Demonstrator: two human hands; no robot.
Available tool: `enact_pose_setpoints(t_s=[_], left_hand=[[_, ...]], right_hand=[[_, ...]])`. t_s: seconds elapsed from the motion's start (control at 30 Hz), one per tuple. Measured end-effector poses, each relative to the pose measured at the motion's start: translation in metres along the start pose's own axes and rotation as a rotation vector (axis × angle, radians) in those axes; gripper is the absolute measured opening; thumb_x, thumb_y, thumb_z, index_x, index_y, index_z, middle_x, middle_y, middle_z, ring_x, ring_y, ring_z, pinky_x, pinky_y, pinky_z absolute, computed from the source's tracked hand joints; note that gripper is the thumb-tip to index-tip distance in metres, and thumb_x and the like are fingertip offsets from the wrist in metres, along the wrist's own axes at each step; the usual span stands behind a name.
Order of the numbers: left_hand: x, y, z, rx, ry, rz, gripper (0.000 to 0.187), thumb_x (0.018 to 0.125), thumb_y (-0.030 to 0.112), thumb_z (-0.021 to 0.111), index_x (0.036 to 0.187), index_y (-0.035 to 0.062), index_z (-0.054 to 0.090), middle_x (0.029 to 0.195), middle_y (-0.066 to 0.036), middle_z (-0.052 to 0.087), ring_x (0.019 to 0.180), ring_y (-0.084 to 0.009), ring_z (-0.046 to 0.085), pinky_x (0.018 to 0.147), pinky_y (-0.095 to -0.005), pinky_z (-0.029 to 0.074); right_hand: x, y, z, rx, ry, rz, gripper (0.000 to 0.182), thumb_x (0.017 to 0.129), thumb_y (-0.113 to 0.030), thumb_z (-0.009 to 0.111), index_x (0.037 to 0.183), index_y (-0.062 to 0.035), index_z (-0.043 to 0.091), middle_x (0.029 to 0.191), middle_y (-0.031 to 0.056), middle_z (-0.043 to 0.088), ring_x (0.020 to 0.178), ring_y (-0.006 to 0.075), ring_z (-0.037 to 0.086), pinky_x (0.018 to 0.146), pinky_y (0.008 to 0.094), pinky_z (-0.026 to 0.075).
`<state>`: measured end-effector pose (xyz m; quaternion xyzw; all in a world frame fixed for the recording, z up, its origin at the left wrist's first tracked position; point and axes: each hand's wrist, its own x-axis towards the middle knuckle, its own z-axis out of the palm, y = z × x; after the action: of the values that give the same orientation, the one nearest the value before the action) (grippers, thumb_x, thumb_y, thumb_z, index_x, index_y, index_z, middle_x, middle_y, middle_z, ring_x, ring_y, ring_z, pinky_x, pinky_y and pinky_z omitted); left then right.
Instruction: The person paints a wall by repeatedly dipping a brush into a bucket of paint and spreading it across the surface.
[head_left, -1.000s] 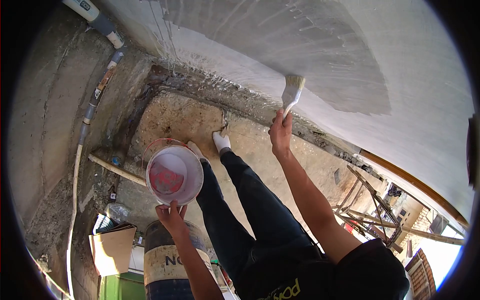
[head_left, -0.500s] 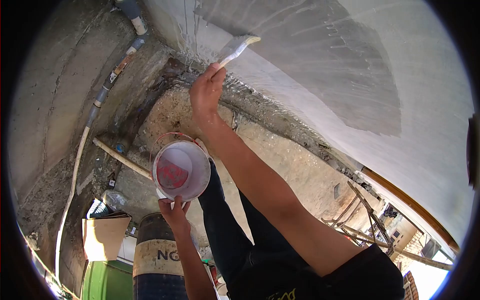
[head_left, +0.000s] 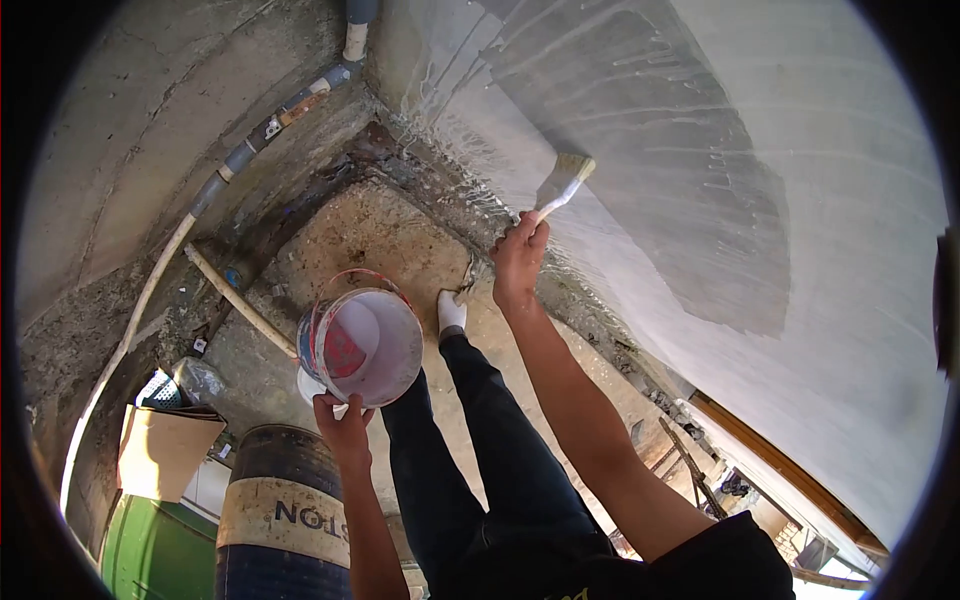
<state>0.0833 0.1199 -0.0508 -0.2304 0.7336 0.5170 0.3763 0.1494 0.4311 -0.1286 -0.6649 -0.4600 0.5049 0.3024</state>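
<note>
My right hand [head_left: 520, 262] is closed round the handle of a paintbrush [head_left: 568, 184]. The bristles are at the wall [head_left: 690, 170], on or very near a darker grey, wet-looking patch with drip marks. Lower left, my left hand [head_left: 345, 432] grips the near rim of a paint bucket [head_left: 403, 350], which is tipped so that its inside faces me. Pale liquid and a reddish patch show inside the bucket, and its thin red handle loops over the far side.
A jointed pipe [head_left: 205, 195] runs along the left wall, and a pale pole [head_left: 240, 305] slants behind the bucket. A barrel [head_left: 285, 500], a cardboard piece [head_left: 165, 450] and a green container [head_left: 150, 545] stand lower left. My foot [head_left: 452, 310] is on the concrete ledge.
My right hand and the paintbrush have moved right and down along the wall. My left hand still holds the bucket, now slightly more tilted. The camera view has shifted, and one foot now shows.
</note>
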Motion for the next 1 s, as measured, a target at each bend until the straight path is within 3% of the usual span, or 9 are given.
enact_pose_setpoints(t_s=[0.17, 0.27, 0.37, 0.5, 0.6, 0.67, 0.73, 0.87, 1.0], left_hand=[[0.008, -0.005, -0.003, -0.052, -0.005, 0.017, 0.028, 0.084, 0.0, 0.061, 0.088, 0.0071, 0.034, 0.104, -0.007, 0.043, 0.1, -0.0193, 0.053, 0.078, -0.0402, 0.061], [0.008, -0.004, -0.008, -0.053, 0.001, 0.014, 0.028, 0.084, 0.0, 0.061, 0.088, 0.0071, 0.034, 0.103, -0.006, 0.043, 0.1, -0.0195, 0.053, 0.078, -0.0404, 0.06], [0.008, -0.003, -0.013, -0.032, 0.019, 0.022, 0.028, 0.084, -0.001, 0.06, 0.088, 0.0074, 0.034, 0.102, -0.006, 0.043, 0.098, -0.0183, 0.054, 0.08, -0.0388, 0.062], [0.006, -0.002, -0.022, -0.025, 0.037, 0.03, 0.028, 0.085, -0.001, 0.06, 0.088, 0.0074, 0.034, 0.103, -0.006, 0.042, 0.1, -0.0181, 0.053, 0.079, -0.0384, 0.062], [0.007, -0.002, -0.028, -0.023, 0.046, 0.024, 0.027, 0.085, -0.001, 0.06, 0.089, 0.0075, 0.034, 0.103, -0.006, 0.042, 0.101, -0.0182, 0.052, 0.079, -0.0384, 0.062], [0.008, -0.004, -0.032, -0.03, 0.053, 0.035, 0.027, 0.085, -0.001, 0.059, 0.088, 0.0076, 0.034, 0.103, -0.006, 0.042, 0.101, -0.0185, 0.052, 0.08, -0.0386, 0.061], [0.009, -0.005, -0.035, -0.05, 0.059, 0.031, 0.026, 0.085, -0.001, 0.059, 0.088, 0.0075, 0.034, 0.103, -0.006, 0.042, 0.101, -0.0186, 0.052, 0.08, -0.0387, 0.061], [0.011, -0.007, -0.039, -0.086, 0.054, 0.034, 0.026, 0.085, -0.001, 0.06, 0.088, 0.0075, 0.035, 0.104, -0.006, 0.043, 0.102, -0.0188, 0.052, 0.08, -0.0393, 0.061], [0.016, -0.011, -0.037, -0.079, 0.078, 0.022, 0.026, 0.083, 0.0, 0.059, 0.087, 0.0053, 0.034, 0.117, -0.013, 0.047, 0.105, -0.0251, 0.054, 0.081, -0.0418, 0.059]], right_hand=[[-0.02, -0.037, -0.002, 0.234, 0.059, 0.2, 0.033, 0.102, -0.043, 0.035, 0.107, -0.0107, 0.034, 0.078, 0.0036, 0.036, 0.059, 0.0124, 0.033, 0.051, 0.0296, 0.034], [-0.017, -0.066, 0.065, 0.143, 0.007, 0.149, 0.04, 0.102, -0.045, 0.03, 0.107, -0.0055, 0.036, 0.083, 0.0096, 0.045, 0.07, 0.0203, 0.049, 0.062, 0.0356, 0.045], [-0.015, -0.109, 0.153, 0.091, -0.074, 0.117, 0.047, 0.103, -0.042, 0.024, 0.117, 0.0028, 0.033, 0.112, 0.0298, 0.051, 0.102, 0.0415, 0.052, 0.092, 0.0478, 0.037], [-0.037, -0.157, 0.224, 0.087, -0.254, 0.079, 0.045, 0.103, -0.039, 0.024, 0.123, 0.001, 0.031, 0.12, 0.0314, 0.049, 0.112, 0.0462, 0.05, 0.095, 0.0477, 0.037], [-0.035, -0.167, 0.217, 0.038, -0.344, 0.129, 0.041, 0.103, -0.036, 0.026, 0.121, -0.0002, 0.034, 0.123, 0.0308, 0.049, 0.112, 0.0449, 0.05, 0.096, 0.0464, 0.037], [-0.018, -0.133, 0.199, 0.017, -0.262, -0.042, 0.037, 0.102, -0.039, 0.034, 0.116, -0.0049, 0.041, 0.096, 0.0116, 0.051, 0.074, 0.0198, 0.049, 0.06, 0.0352, 0.044], [-0.008, -0.124, 0.144, 0.095, -0.343, -0.012, 0.034, 0.102, -0.038, 0.037, 0.115, -0.0064, 0.042, 0.085, 0.0051, 0.045, 0.066, 0.0129, 0.042, 0.056, 0.0307, 0.039], [-0.045, -0.125, 0.068, 0.17, -0.192, 0.058, 0.033, 0.103, -0.036, 0.037, 0.117, -0.0064, 0.041, 0.079, 0.0012, 0.039, 0.063, 0.01, 0.035, 0.055, 0.0271, 0.034], [-0.051, -0.126, 0.07, 0.313, -0.177, 0.072, 0.034, 0.103, -0.035, 0.036, 0.121, -0.006, 0.038, 0.08, 0.0018, 0.038, 0.063, 0.0113, 0.035, 0.055, 0.0279, 0.034]])
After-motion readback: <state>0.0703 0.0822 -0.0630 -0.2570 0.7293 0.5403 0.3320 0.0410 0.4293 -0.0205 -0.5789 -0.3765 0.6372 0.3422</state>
